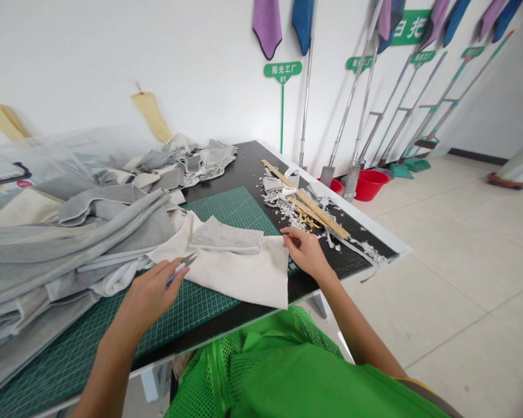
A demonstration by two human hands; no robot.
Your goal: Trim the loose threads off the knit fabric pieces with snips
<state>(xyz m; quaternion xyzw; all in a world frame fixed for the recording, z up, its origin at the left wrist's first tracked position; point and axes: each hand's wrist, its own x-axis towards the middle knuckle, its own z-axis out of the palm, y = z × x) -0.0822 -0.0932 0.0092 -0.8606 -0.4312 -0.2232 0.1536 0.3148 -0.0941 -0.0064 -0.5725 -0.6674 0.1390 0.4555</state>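
Note:
My left hand (152, 293) is closed around small thread snips (185, 264) with a blue handle, their pointed metal blades facing right over the cloth. A white cloth piece (239, 278) lies on the green cutting mat (226, 203). On top of it sits a folded grey cloth (226, 237). At the white cloth's right edge, my right hand (305, 249) has thumb and finger pinched together. A small dark bit shows at those fingertips, too small to name. To the left, a large heap of grey and white cloth (91, 232) covers much of the mat.
Wooden rulers (307, 200) lie among white scraps (283, 206) at the black table's (248, 152) right side. More grey cloth pieces (200, 159) are piled at the back. Red buckets (370, 184), mops and dustpans (403, 170) stand along the wall.

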